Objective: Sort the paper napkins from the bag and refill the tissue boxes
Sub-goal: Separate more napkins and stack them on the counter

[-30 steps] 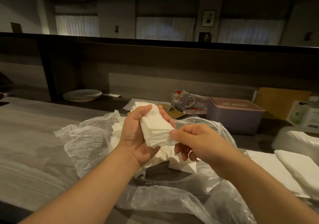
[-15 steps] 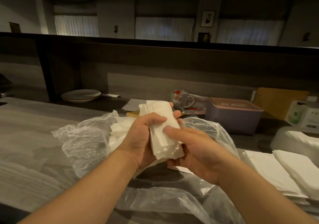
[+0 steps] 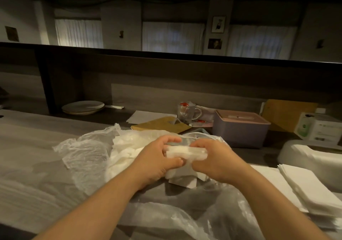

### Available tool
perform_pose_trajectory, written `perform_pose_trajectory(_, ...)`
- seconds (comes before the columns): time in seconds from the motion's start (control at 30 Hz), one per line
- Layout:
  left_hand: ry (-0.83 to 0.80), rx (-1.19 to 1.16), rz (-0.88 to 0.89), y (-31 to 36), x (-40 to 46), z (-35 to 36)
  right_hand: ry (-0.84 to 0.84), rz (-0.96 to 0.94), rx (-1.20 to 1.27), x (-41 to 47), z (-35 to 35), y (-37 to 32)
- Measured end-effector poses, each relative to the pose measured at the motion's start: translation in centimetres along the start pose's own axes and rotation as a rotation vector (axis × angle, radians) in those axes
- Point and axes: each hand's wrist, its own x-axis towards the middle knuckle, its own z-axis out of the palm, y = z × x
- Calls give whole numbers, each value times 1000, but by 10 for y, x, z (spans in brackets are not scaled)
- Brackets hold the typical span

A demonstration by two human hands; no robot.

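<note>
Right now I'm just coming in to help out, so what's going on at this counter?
A person is sorting paper napkins out of a clear plastic bag spread on the counter. Both hands, left hand and right hand, grip a small stack of napkins by its ends, over the bag. Sorted napkin piles lie to the right. The pink tissue box behind has its lid on.

Dim, warm indoor light, pale glow through far curtains [image 3: 79, 33], soft blur, wide-angle bending at edges.

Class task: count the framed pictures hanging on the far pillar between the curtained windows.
2. The upper picture hangs high on the pillar; the lower picture sits directly beneath it, just above the dark ledge.
</note>
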Motion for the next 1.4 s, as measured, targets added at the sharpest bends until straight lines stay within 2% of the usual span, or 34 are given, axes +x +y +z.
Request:
perform_pose_trajectory(0.1,27,80,31,-3,4,-7,-53,65,134,2,-1,3)
perform_pose_trajectory(0.17,-37,194,75,-5,4,-6,-93,48,95,3,1,9)
perform_pose_trajectory(0.23,-60,257,109,-5,3,-4,-60,18,113,6,2,12)
perform_pose_trajectory(0.33,-33,225,118,-7,7,-6,-27,49,238,8,3,12)
perform_pose_trajectory(0.4,-44,237,119,-8,7,-6,-79,60,297,8,6,13)
perform_pose_trajectory(0.5,-45,278,138,-7,4,-3,-139,6,285,5,12,12)
perform_pose_trajectory(0.67,45,220,115,-6,6,-9,-6,1,288,5,2,10)
perform_pose_trajectory(0.77,16,245,107,-6,7,-9,-53,-2,241,5,0,11)
perform_pose_trajectory(0.93,-53,103,68,-5,7,-10,-84,-34,278,3,-2,12)
perform_pose_trajectory(1.0,-123,-97,-7,2,6,-12,-65,-43,456,2,-7,11)
perform_pose_trajectory(1.1,-272,-529,-199,16,-1,-16,-98,-97,822,-2,-15,8)
perform_pose_trajectory(1.17,-330,-612,-297,23,-5,-18,-185,-145,986,-6,-18,2)
perform_pose_trajectory(1.27,-439,-629,-313,31,-9,-12,-281,-202,936,-9,-15,-6)
perform_pose_trajectory(1.33,-486,-675,-276,28,-11,-9,-289,-223,865,-10,-12,-9)
perform_pose_trajectory(1.4,-610,-705,-245,22,-9,-8,-257,-214,856,-11,-7,-11)
